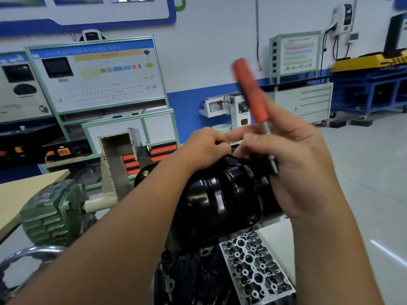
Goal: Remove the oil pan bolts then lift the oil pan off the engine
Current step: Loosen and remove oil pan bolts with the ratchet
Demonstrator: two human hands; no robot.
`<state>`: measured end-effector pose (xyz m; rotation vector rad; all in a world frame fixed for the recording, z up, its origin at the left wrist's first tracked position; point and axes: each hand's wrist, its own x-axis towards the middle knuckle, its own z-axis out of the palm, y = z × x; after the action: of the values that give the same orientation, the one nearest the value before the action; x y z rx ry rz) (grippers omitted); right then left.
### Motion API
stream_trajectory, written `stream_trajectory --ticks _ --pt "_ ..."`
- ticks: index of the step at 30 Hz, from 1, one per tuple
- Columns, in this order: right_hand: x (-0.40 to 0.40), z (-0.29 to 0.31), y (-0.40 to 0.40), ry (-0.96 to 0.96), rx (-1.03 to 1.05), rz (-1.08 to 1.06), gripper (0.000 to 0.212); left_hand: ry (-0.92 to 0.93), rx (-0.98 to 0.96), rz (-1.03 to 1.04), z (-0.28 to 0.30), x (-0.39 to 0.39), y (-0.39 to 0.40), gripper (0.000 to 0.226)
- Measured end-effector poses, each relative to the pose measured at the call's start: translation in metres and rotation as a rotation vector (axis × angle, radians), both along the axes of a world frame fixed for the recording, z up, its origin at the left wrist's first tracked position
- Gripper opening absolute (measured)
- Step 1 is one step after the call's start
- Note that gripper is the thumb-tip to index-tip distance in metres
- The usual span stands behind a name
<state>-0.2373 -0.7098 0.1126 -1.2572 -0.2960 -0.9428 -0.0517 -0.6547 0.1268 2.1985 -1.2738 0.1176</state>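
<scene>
While the left hand (207, 143) is pinching something small, perhaps a bolt, at the far edge of the glossy black metal oil pan (222, 194), the right hand (295, 172) is holding the red-handled driver (251, 93) loosely, so either could be slipping and falling.

The red handle (250, 89) above the right hand (306, 170) is smeared by motion blur. Its lower tip is hidden behind that hand. Whatever is pinched by the left hand (207, 148) at the black pan's (220, 194) far edge cannot be made out.
</scene>
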Motion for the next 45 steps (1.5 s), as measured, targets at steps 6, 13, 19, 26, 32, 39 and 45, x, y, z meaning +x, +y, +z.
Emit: stream_trajectory --ticks 6,13,19,26,32,39,45 --pt "0.012 -0.002 0.016 -0.123 0.284 -0.290 0.053 0.001 -0.065 0.029 -0.003 0.007 -0.004 0.030" --pt "0.012 -0.008 0.017 -0.078 0.341 -0.366 0.060 -0.063 -0.055 0.022 -0.003 0.006 -0.005 0.032" --pt "-0.006 0.004 0.001 0.131 -0.033 -0.062 0.066 -0.108 0.022 0.012 0.002 0.001 -0.003 0.021" --pt "0.010 0.018 0.000 -0.027 0.447 -0.481 0.071 -0.037 -0.086 0.019 -0.005 0.009 -0.009 0.034" --pt "0.004 0.009 0.011 0.001 -0.109 0.082 0.076 -0.061 0.105 0.000 0.000 0.011 -0.016 0.025" --pt "0.020 -0.003 0.029 -0.172 0.376 -0.469 0.070 -0.066 -0.095 0.048 -0.006 0.012 -0.009 0.036" --pt "-0.004 0.012 0.007 0.164 -0.451 0.057 0.055 0.190 -0.159 0.018 -0.012 0.017 -0.002 0.015"
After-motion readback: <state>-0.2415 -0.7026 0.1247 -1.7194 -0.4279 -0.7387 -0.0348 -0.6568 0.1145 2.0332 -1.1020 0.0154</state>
